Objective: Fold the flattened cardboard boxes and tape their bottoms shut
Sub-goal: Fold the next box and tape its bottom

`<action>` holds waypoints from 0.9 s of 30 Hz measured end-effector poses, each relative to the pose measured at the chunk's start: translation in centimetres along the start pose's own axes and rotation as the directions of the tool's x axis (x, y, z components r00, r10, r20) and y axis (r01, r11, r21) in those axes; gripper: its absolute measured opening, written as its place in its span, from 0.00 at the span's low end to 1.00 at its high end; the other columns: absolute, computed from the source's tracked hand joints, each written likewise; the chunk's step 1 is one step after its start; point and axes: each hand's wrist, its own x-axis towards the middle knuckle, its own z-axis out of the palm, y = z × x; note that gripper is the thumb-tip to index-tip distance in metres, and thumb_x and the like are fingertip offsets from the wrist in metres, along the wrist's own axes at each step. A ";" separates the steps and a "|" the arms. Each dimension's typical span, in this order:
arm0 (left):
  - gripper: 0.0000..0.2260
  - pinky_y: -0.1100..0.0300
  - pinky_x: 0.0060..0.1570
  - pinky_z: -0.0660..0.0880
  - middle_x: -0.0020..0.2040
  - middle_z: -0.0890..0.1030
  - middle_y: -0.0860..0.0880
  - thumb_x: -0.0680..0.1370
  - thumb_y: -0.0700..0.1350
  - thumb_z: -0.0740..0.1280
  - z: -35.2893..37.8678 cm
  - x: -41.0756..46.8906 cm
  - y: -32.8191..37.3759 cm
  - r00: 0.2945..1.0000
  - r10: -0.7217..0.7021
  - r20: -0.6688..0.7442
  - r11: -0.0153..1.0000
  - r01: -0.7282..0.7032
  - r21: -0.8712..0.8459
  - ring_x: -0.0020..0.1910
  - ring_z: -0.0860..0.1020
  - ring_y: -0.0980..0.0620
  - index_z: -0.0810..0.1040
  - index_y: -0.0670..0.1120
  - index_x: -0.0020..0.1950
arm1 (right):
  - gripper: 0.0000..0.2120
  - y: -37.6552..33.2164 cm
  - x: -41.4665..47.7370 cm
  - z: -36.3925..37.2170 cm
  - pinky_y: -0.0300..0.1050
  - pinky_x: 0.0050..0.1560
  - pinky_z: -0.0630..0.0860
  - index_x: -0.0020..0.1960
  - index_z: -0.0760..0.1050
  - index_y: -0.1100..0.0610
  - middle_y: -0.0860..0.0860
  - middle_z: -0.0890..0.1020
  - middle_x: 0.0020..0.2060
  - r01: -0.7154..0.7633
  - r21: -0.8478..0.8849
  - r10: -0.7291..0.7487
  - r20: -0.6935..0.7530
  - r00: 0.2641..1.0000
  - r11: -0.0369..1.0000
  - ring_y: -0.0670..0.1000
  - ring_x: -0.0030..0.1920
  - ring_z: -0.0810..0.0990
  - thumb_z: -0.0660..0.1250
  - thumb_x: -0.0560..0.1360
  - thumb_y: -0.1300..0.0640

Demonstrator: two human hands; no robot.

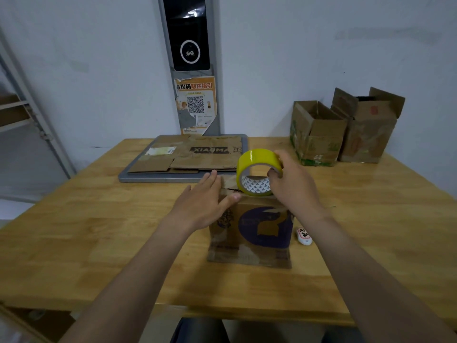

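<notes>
While left hand (203, 203) presses box (262, 235) flat-fingered, right hand (295, 185) grip clasps tape roll (257, 157).

The top of the cardboard box (249, 243) lies mostly under the left hand (202, 204) and the yellow tape roll (257, 164), so its seam barely shows. The right hand (294, 186) hides some fingertips inside the roll's core. A small white object (304, 237) beside the box (its label unreadable) sits partly behind the right wrist. The shelf (14, 112) is cut off by the left edge.
</notes>
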 end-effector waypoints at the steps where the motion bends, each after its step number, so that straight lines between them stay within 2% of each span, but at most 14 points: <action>1: 0.50 0.41 0.81 0.50 0.85 0.41 0.52 0.71 0.77 0.41 -0.1 0.0 0.3 1.000 -0.008 0.025 0.999 0.007 0.040 0.83 0.41 0.54 0.46 0.47 0.85 | 0.16 0.0 0.2 0.0 0.55 0.49 0.78 0.68 0.69 0.45 0.44 0.77 0.45 -0.039 0.087 0.038 0.020 0.999 0.995 0.52 0.47 0.78 0.65 0.81 0.54; 3: 0.51 0.39 0.81 0.48 0.85 0.40 0.50 0.70 0.78 0.39 -0.3 0.0 0.9 0.999 -0.021 0.046 0.994 0.016 0.108 0.83 0.40 0.52 0.44 0.46 0.85 | 0.13 0.1 0.2 0.3 0.57 0.53 0.79 0.65 0.71 0.46 0.45 0.80 0.47 -0.051 0.169 0.044 0.048 0.998 0.984 0.51 0.49 0.79 0.65 0.82 0.54; 7: 0.51 0.39 0.81 0.44 0.85 0.40 0.46 0.73 0.78 0.42 -0.5 0.5 2.1 0.998 -0.021 0.055 0.970 0.007 0.244 0.83 0.37 0.50 0.43 0.43 0.85 | 0.12 0.4 -0.2 1.0 0.62 0.58 0.75 0.66 0.68 0.46 0.50 0.81 0.48 0.003 0.147 -0.013 0.069 0.998 0.989 0.56 0.52 0.79 0.62 0.83 0.55; 11: 0.50 0.41 0.81 0.43 0.85 0.40 0.45 0.73 0.78 0.42 -0.3 0.9 3.4 0.993 0.042 0.106 0.968 -0.067 0.244 0.83 0.36 0.49 0.40 0.47 0.85 | 0.16 0.2 0.0 1.1 0.63 0.61 0.72 0.70 0.65 0.43 0.49 0.81 0.50 0.024 0.086 -0.034 0.114 0.993 0.996 0.56 0.54 0.78 0.60 0.83 0.52; 15: 0.49 0.43 0.81 0.44 0.84 0.38 0.45 0.74 0.78 0.44 -0.5 0.9 3.3 0.992 0.034 0.125 0.979 -0.058 0.194 0.83 0.36 0.49 0.39 0.47 0.85 | 0.16 0.0 0.3 0.8 0.56 0.61 0.67 0.69 0.64 0.44 0.47 0.80 0.47 0.016 0.044 -0.023 0.159 0.987 0.999 0.55 0.54 0.78 0.60 0.83 0.52; 18: 0.50 0.43 0.81 0.44 0.84 0.37 0.45 0.74 0.78 0.46 -0.6 0.8 3.4 0.991 0.010 0.137 0.984 -0.034 0.176 0.83 0.36 0.49 0.39 0.47 0.84 | 0.16 -0.9 1.1 0.6 0.52 0.57 0.59 0.69 0.66 0.46 0.45 0.80 0.44 0.028 0.021 -0.030 0.145 0.989 0.999 0.53 0.52 0.77 0.57 0.83 0.58; 20: 0.50 0.42 0.81 0.46 0.84 0.37 0.45 0.74 0.78 0.47 -0.6 0.8 3.5 0.991 0.001 0.133 0.987 -0.023 0.162 0.82 0.36 0.50 0.39 0.47 0.84 | 0.21 -1.6 1.4 0.2 0.53 0.61 0.64 0.71 0.66 0.48 0.46 0.79 0.47 0.062 0.031 -0.065 0.143 0.988 0.998 0.54 0.53 0.77 0.57 0.81 0.63; 22: 0.50 0.41 0.81 0.46 0.84 0.37 0.46 0.74 0.78 0.48 -0.6 0.9 3.4 0.991 -0.002 0.130 0.988 -0.018 0.153 0.82 0.36 0.50 0.39 0.47 0.84 | 0.22 -1.9 1.7 -0.4 0.55 0.57 0.74 0.72 0.66 0.49 0.50 0.80 0.54 0.081 0.096 -0.098 0.191 0.977 0.992 0.56 0.54 0.78 0.58 0.81 0.64; 24: 0.51 0.41 0.81 0.47 0.84 0.37 0.46 0.74 0.79 0.48 -0.5 0.9 3.3 0.992 -0.011 0.130 0.988 -0.009 0.152 0.82 0.36 0.50 0.39 0.46 0.84 | 0.23 -1.8 2.0 -1.1 0.53 0.52 0.76 0.72 0.67 0.50 0.52 0.79 0.55 0.123 0.102 -0.142 0.205 0.968 0.987 0.57 0.53 0.78 0.59 0.80 0.66; 27: 0.53 0.41 0.81 0.48 0.84 0.37 0.46 0.73 0.80 0.48 -0.4 0.9 3.1 0.992 -0.027 0.122 0.988 0.008 0.155 0.83 0.36 0.51 0.39 0.44 0.84 | 0.28 -0.9 2.9 -2.9 0.58 0.53 0.78 0.73 0.68 0.48 0.52 0.78 0.59 0.179 -0.003 -0.176 0.160 0.971 0.984 0.57 0.57 0.78 0.58 0.78 0.70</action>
